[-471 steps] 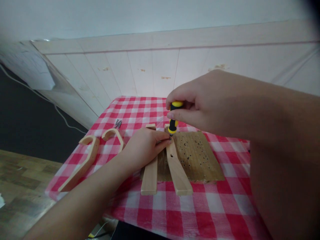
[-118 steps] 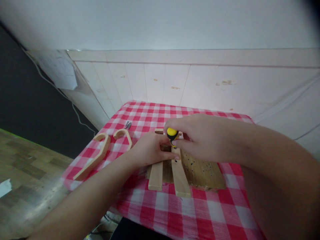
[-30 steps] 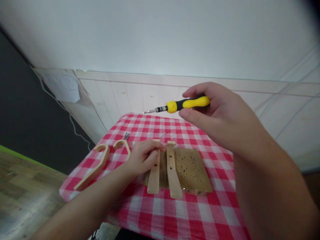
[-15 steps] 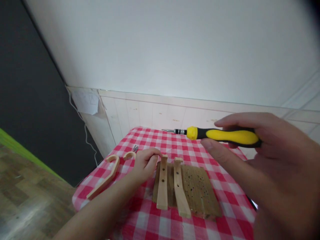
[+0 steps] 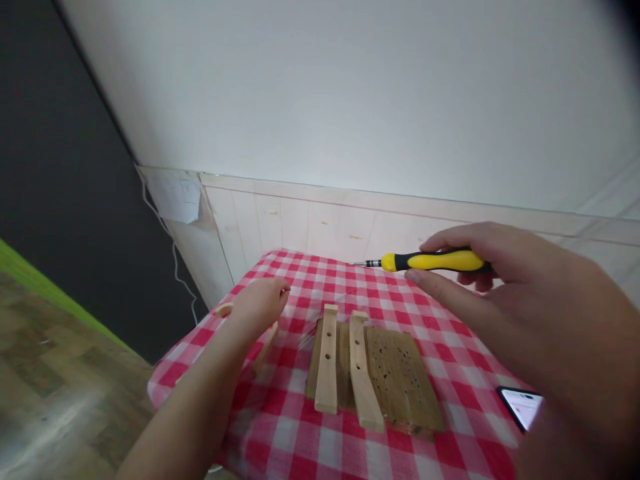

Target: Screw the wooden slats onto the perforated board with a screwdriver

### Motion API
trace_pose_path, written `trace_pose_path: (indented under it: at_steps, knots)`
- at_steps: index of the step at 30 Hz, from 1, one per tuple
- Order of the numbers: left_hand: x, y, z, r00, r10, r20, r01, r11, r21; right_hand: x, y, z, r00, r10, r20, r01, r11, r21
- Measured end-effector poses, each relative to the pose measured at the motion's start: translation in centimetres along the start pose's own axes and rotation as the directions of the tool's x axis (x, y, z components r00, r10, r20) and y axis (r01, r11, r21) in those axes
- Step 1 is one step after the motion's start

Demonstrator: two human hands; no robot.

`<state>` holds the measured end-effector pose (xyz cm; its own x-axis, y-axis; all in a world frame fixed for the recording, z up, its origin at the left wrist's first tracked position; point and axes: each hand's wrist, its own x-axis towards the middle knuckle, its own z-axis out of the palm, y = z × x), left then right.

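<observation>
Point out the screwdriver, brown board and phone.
Screwdriver [image 5: 427, 261]: head view, on the yellow-and-black handle.
Brown board [image 5: 400, 377]: head view, on the bare, dark-spotted top face.
Phone [image 5: 521, 405]: head view, on the lit screen.

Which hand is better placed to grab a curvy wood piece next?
Probably the left hand: it's nearer the curvy wood pieces, partly hiding them. It's curled, so I can't tell whether it holds something. The right hand is busy holding the screwdriver.
</observation>
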<state>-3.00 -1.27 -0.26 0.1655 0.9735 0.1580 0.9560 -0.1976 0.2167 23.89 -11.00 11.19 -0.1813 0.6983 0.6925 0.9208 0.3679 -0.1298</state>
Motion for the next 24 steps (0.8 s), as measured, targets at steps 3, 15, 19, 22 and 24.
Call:
trace_pose_path:
  at_steps: [3,15,19,22,24]
  knots:
    - [0.0,-0.9,-0.7,0.99,0.077,-0.117,-0.107,0.955,-0.276,0.3,0.6,1.4,0.995,-0.031,0.095,0.034,0.999,-0.035]
    - [1.8,-3.3,1.5,0.939,-0.323,-0.116,0.327,0.945,0.025,1.4,-0.6,6.2,0.957,0.063,0.283,-0.07,0.997,0.013]
    - [2.7,-3.0,3.4,0.937,-0.346,-0.036,0.348,0.935,0.071,1.1,0.4,9.9,0.955,0.075,0.288,-0.13,0.975,0.178]
    - [3.0,-2.3,3.9,0.927,-0.376,-0.004,0.375,0.924,0.076,0.5,0.8,13.5,0.938,-0.025,0.344,-0.097,0.937,0.335]
    - [2.9,-1.9,3.9,0.916,-0.401,0.015,0.399,0.913,0.082,0.0,0.8,15.2,0.925,-0.112,0.364,-0.042,0.92,0.39]
